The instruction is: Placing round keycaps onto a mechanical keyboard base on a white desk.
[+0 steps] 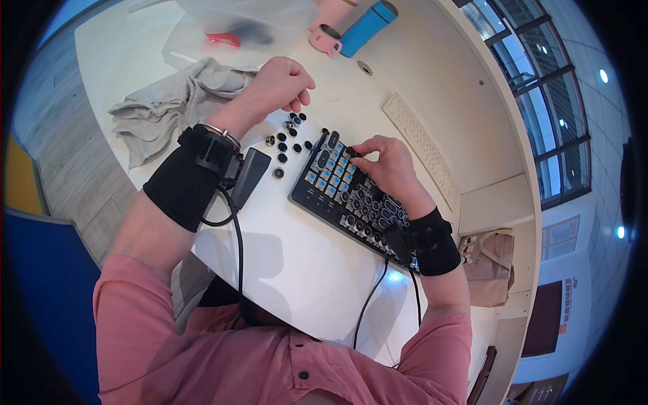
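- Keyboard (351, 199) sitting angled on the white tabletop (304, 270), nearest the person's body, cable trailing off its near edge toward the chest.
- Many keycaps missing at the far-left corner, blue switch tops showing bare there; near half looking still capped in black.
- Right hand (385, 165) resting over the keyboard's far end, fingertips pinching narrowly on one black keycap (350, 152) at the far corner of the bare patch; grip looking closed around it, though whether the cap is seated or lifted I cannot tell.
- Step in hand, as a judgement: working single keycaps at that corner, one at a time.
- Next move likely calling for a straight vertical motion on the cap, small and controlled, keeping the keyboard from sliding.
- Loose keycaps (287, 138) lying scattered on the tabletop just left of the keyboard, between the two hands.
- Left hand (280, 84) hovering just beyond that pile, fingers curled downward, tips touching or nearly touching the farthest caps; whether it is holding one I cannot tell.
- Grey cloth (169, 108) lying crumpled further left, well apart from the keyboard.
- Blue cylinder (368, 27) and pink cup (327, 30) lying at the far edge.
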Tool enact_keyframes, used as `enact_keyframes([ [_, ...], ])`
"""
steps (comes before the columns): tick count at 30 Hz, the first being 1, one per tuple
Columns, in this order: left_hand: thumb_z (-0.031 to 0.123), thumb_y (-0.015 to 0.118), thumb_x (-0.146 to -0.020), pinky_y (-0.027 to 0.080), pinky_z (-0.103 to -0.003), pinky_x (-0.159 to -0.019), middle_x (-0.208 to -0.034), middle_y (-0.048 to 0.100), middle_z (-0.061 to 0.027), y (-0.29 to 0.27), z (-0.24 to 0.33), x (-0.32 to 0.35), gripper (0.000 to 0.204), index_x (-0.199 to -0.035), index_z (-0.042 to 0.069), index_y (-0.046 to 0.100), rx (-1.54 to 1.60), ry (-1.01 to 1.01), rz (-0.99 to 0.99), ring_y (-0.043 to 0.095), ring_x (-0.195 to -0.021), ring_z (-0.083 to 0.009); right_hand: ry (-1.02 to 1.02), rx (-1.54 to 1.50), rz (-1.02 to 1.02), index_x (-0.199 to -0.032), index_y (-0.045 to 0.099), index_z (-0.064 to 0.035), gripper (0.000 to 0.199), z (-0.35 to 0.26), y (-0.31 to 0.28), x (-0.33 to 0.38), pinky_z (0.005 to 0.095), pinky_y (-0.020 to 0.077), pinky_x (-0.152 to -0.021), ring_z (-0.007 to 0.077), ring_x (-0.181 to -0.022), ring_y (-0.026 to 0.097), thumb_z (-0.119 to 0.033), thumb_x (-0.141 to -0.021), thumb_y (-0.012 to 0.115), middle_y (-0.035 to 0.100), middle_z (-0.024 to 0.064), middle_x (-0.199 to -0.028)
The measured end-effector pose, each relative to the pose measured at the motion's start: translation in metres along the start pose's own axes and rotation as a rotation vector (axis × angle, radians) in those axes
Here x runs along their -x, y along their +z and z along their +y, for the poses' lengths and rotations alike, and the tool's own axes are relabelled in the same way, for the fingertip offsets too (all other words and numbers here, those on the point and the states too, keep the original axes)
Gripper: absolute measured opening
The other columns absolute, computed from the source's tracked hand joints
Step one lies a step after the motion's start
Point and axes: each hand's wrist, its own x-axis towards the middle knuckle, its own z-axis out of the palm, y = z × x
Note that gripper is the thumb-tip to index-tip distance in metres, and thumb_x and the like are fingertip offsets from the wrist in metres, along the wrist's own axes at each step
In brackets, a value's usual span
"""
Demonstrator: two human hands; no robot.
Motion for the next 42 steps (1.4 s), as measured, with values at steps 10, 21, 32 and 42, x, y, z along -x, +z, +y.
enact_keyframes([
  [10, 0.014, 0.051, -0.085, 0.043, -0.021, -0.050, -0.069, 0.061, -0.0042, -0.005, -0.005, 0.000, 0.019, -0.091, 0.000, 0.061, 0.026, 0.002, -0.019, 0.056, -0.056, -0.0082, -0.093, 0.093, 0.094, -0.086, 0.073, -0.0106, 0.016, -0.001, 0.009, 0.005, 0.0371, 0.0487, -0.070, 0.0266, -0.080, 0.061, -0.014, -0.070, 0.073, 0.065, 0.0077, -0.079],
  [21, 0.011, 0.050, -0.084, 0.044, -0.022, -0.050, -0.069, 0.061, -0.0052, -0.001, -0.004, -0.003, 0.017, -0.090, -0.001, 0.060, 0.038, 0.027, -0.005, 0.055, -0.054, -0.0088, -0.083, 0.115, 0.124, -0.087, 0.073, -0.0094, 0.017, -0.005, 0.006, 0.007, 0.0361, 0.0482, -0.070, 0.0249, -0.080, 0.061, -0.013, -0.071, 0.073, 0.065, 0.0060, -0.079],
  [32, 0.010, 0.053, -0.083, 0.045, -0.025, -0.049, -0.068, 0.063, -0.0092, 0.000, -0.005, -0.003, 0.017, -0.085, -0.005, 0.063, 0.080, 0.038, 0.022, 0.057, -0.053, -0.0126, -0.027, 0.112, 0.094, -0.087, 0.072, -0.0088, 0.017, -0.010, 0.005, 0.006, 0.0368, 0.0487, -0.070, 0.0264, -0.082, 0.063, -0.013, -0.070, 0.073, 0.066, 0.0067, -0.083],
  [42, 0.011, 0.053, -0.083, 0.045, -0.024, -0.049, -0.069, 0.063, -0.0081, -0.001, -0.002, -0.001, 0.018, -0.086, -0.004, 0.063, 0.068, 0.045, 0.017, 0.058, -0.054, -0.0115, 0.024, 0.050, 0.030, -0.086, 0.072, -0.0117, 0.017, -0.008, 0.001, 0.002, 0.0367, 0.0497, -0.072, 0.0269, -0.079, 0.063, -0.016, -0.070, 0.074, 0.067, 0.0076, -0.083],
])
